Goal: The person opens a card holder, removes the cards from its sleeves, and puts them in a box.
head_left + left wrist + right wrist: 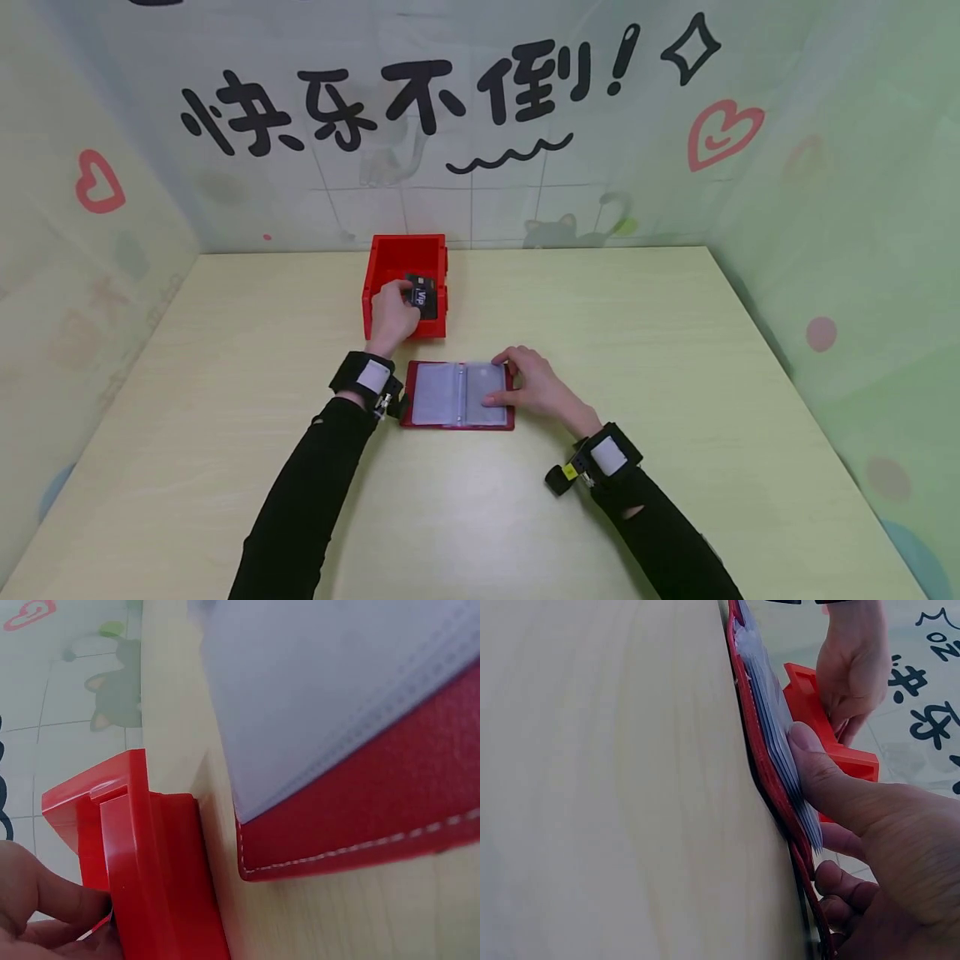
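Red rectangular bin | flat black card | stitched holder | translucent sleeves

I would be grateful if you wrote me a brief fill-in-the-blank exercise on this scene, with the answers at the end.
1. In colour, the bin is ____.
2. The dark card pinched by the left hand bears the letters ____.
3. The thumb resting on the clear pockets belongs to the ____.
4. The booklet on the table is not closed but ____.

Missing words: red; VIP; right hand; open.
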A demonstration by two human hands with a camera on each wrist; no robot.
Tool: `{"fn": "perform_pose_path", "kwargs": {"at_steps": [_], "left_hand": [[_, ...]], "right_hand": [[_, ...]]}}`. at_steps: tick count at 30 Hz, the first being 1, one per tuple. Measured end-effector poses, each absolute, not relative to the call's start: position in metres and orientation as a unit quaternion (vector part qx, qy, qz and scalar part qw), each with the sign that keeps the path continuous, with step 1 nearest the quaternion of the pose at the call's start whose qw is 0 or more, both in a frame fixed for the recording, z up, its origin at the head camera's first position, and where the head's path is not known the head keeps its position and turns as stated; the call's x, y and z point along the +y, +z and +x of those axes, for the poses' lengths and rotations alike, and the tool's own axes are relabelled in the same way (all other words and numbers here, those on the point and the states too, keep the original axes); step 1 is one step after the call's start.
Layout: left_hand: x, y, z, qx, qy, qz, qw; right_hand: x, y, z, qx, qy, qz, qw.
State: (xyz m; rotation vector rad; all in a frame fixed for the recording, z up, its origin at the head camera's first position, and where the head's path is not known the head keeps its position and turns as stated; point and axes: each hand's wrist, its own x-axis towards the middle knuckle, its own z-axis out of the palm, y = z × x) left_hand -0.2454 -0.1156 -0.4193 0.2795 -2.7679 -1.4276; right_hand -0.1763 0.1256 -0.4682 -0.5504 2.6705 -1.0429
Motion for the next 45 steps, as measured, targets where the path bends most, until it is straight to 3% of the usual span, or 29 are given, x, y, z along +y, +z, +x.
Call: {"fn": "perform_pose_path", "kwargs": {"at_steps": [29, 33, 41, 45], "left_hand": [[-0.105, -0.426, -0.246, -0.963, -0.267, 0.023, -0.041], [-0.105, -0.429, -0.244, -0.966, -0.256, 0.018, -0.022], [-0.107, -0.426, -0.220, -0.938, -0.335, 0.034, 0.081], [-0.107, -0.425, -0.201, -0.917, -0.385, 0.017, 0.103]], "right_hand": [[0.125, -0.467, -0.175, 0.909, -0.354, -0.188, 0.111], [0.124, -0.466, -0.175, 0.909, -0.354, -0.188, 0.113], [0.123, -0.465, -0.175, 0.910, -0.352, -0.186, 0.114], [0.123, -0.464, -0.174, 0.911, -0.350, -0.190, 0.107]]}}
